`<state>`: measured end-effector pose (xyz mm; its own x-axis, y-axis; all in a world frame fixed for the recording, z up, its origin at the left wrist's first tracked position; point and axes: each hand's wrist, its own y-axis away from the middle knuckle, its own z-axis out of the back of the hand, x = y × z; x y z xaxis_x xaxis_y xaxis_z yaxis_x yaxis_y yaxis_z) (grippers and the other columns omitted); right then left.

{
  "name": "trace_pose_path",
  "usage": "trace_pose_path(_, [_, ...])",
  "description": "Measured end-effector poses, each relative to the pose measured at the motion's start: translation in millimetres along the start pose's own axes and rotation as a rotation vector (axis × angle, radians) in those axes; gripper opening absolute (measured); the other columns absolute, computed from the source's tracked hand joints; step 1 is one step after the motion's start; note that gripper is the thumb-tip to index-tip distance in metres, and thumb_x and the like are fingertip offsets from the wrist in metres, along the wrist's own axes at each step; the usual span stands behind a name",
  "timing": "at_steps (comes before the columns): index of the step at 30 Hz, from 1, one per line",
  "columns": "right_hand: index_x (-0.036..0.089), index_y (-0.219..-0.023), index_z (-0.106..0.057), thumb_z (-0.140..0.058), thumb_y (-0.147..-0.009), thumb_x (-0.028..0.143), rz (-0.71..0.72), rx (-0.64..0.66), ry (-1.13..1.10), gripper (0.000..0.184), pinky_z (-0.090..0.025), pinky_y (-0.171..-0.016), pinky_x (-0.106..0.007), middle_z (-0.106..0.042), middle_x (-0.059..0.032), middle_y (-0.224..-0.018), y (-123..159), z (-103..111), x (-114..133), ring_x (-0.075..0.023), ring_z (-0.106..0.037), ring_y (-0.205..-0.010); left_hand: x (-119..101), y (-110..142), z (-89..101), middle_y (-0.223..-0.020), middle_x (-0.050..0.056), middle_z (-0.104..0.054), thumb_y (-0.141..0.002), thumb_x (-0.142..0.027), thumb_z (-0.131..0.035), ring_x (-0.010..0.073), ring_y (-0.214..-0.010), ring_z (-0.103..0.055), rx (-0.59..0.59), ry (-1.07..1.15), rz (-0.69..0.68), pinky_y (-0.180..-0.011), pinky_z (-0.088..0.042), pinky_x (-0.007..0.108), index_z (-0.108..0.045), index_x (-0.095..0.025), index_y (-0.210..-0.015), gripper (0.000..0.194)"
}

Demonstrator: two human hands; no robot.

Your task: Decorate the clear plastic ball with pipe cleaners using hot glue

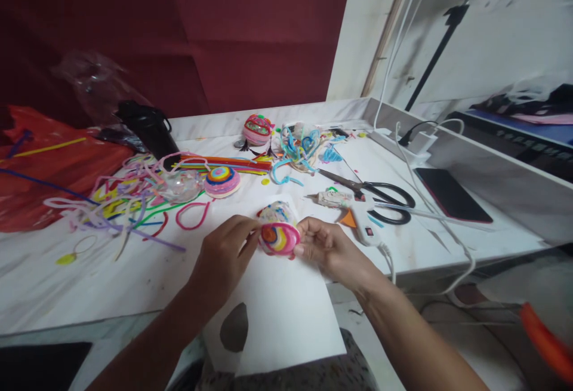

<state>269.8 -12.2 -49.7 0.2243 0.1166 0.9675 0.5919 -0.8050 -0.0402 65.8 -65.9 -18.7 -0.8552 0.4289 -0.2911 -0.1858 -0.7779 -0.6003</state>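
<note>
Between my two hands is a small round pipe-cleaner craft [280, 239], with curved bands of pink, yellow, orange and purple. My left hand [226, 248] pinches its left edge. Fingers of my right hand [329, 245] are closed on its right edge. Right behind it shows a whitish lump with coloured specks [275, 212]; I cannot tell whether the two are joined. White paper [290, 313] lies under the hands and hangs over the table's front edge. To the right of my right hand is a white glue gun [364, 224].
Black-handled scissors [367, 188] and a phone [452, 195] lie at the right. A coiled dome [221, 182], loose pipe cleaners [120, 212] and a black bottle [147, 131] are at the left. Farther back sit a pink ball [258, 130] and a power strip [400, 143] with cables.
</note>
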Motion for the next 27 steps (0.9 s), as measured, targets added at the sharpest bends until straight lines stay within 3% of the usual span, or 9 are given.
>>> trace_pose_path(12, [0.019,-0.078,-0.060,-0.079,-0.071,0.040,0.074,-0.125,0.116,0.029,-0.041,-0.067,-0.028,-0.060,0.0007,-0.072,8.1,-20.0,-4.3,-0.0144,-0.053,-0.069,-23.9,11.5,-14.5,-0.097,0.009,-0.068,-0.083,-0.039,-0.064,0.0223,-0.087,-0.067,-0.090,-0.096,0.133,-0.076,-0.056,0.033,-0.060,-0.017,-0.105,0.032])
trace_pose_path(27, [0.020,-0.080,-0.059,-0.066,-0.083,0.034,0.124,-0.093,0.228,0.016,-0.042,-0.073,-0.029,-0.061,-0.0003,-0.079,14.8,-29.2,-3.3,-0.0168,-0.055,-0.079,-20.0,10.7,-15.3,-0.099,0.009,-0.067,-0.080,-0.035,-0.068,0.0234,-0.089,-0.066,-0.056,-0.085,0.114,-0.071,-0.057,0.034,-0.058,-0.016,-0.109,0.036])
